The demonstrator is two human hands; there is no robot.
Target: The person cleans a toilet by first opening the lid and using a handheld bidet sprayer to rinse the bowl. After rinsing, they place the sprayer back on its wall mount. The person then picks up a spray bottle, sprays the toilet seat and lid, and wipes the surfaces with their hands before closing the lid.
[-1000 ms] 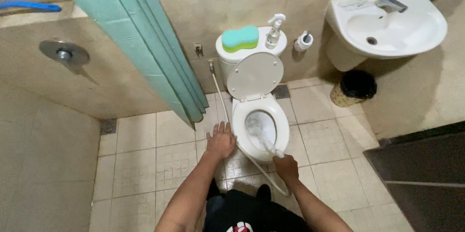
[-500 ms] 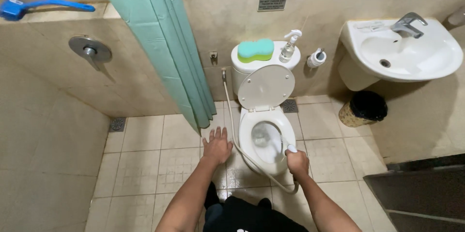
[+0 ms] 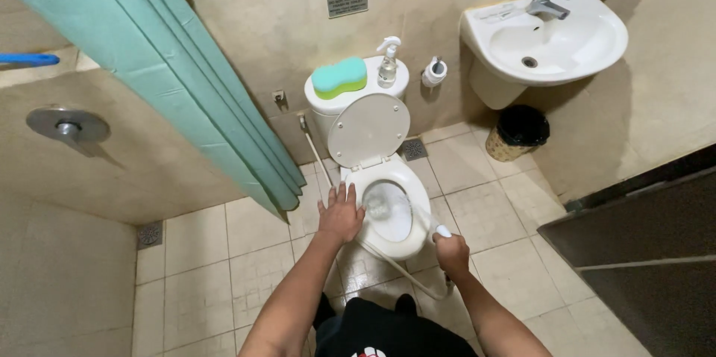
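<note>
L hand [image 3: 340,215] flat, fingers spread on toilet rim [image 3: 358,185]; R hand [image 3: 452,254] clamped on brush handle [image 3: 432,224]

The toilet [image 3: 388,211] and sink [image 3: 552,40] are showing glossy white ceramic. The tap [image 3: 548,0] is gleaming as polished metal. The curtain [image 3: 171,81] is hanging as smooth teal plastic sheet. The floor [image 3: 224,252] tiles are looking matt beige, slightly textured. The sponge [image 3: 339,77] is looking soft and porous; the hose [image 3: 403,271] is looking like smooth white plastic.

A sponge [image 3: 339,77] and spray bottle [image 3: 387,63] sit on the toilet [image 3: 388,178] tank, sink [image 3: 548,40] to its right, bin [image 3: 517,132] beneath.
</note>
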